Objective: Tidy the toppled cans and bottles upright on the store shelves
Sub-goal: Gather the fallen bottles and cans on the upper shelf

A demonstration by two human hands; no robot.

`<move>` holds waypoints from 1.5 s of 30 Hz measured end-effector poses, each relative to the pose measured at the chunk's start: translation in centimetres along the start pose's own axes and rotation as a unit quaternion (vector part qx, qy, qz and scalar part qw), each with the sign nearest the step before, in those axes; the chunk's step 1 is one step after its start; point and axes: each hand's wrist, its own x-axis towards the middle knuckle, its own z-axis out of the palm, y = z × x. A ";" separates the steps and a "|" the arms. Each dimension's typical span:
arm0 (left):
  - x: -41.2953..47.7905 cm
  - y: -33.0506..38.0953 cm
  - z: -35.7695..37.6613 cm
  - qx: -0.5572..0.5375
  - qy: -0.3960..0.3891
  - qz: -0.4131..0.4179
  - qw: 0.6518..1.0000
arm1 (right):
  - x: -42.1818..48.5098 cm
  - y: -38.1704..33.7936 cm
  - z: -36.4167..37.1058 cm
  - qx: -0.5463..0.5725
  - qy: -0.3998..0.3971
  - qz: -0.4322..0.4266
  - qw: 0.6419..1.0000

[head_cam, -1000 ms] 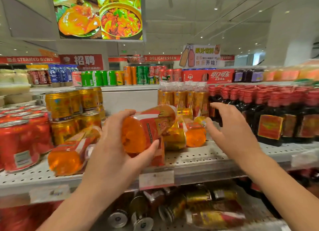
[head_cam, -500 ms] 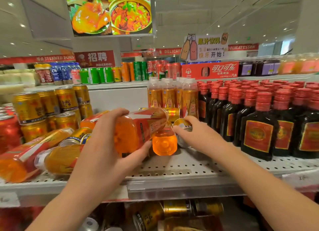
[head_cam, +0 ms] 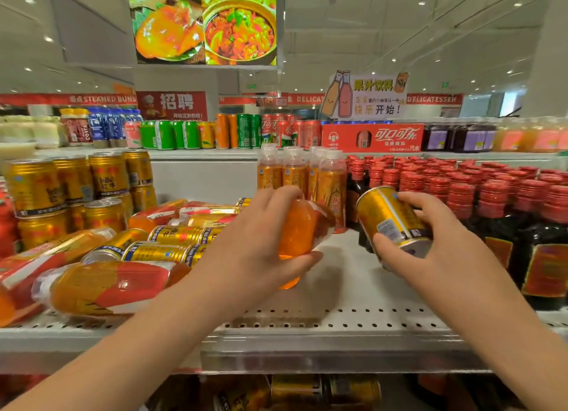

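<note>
Left hand (head_cam: 255,250) has its fingers and thumb wrapped around an orange drink bottle (head_cam: 302,229), tilted over the bare middle of the shelf (head_cam: 353,303), just in front of the upright orange bottles (head_cam: 295,174). Right hand (head_cam: 436,250) is curled around a gold can (head_cam: 387,217), also tilted, right beside the dark red-capped bottles (head_cam: 491,201). Over on the left, a pile of toppled bottles (head_cam: 107,284) and lying gold cans (head_cam: 172,250) sits in front of the stacked upright cans (head_cam: 70,180).
</note>
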 end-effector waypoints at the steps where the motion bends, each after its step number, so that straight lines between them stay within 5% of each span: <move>1: 0.9 0.3 0.9 0.019 -0.020 0.003 1.000 | -0.2 0.1 -0.5 0.007 0.004 -0.002 1.000; 7: 4.1 1.6 6.7 0.174 -0.103 0.037 0.979 | -1.1 2.2 -0.9 0.007 -0.023 -0.015 1.000; 17: 4.0 2.0 6.2 0.141 -0.201 0.049 0.968 | -0.3 2.5 0.0 0.031 -0.048 -0.064 0.996; 25: -5.3 -1.6 -6.0 0.116 0.014 -0.040 0.992 | -0.3 -2.0 3.0 0.102 -0.055 -0.122 0.986; 30: -12.1 -9.7 -13.7 0.230 0.114 -0.180 0.950 | -1.4 -7.9 7.9 0.133 -0.078 -0.152 0.976; 34: -16.6 -16.1 -16.8 0.252 0.090 -0.258 0.928 | -2.6 -13.7 12.4 0.137 -0.105 -0.165 0.971; 38: -19.1 -20.1 -17.0 0.116 0.051 -0.283 0.951 | -3.1 -20.1 17.0 0.140 -0.077 -0.172 0.972; 45: -19.8 -22.4 -16.1 0.103 -0.017 -0.161 0.981 | -4.1 -27.9 23.8 0.097 -0.065 -0.178 0.977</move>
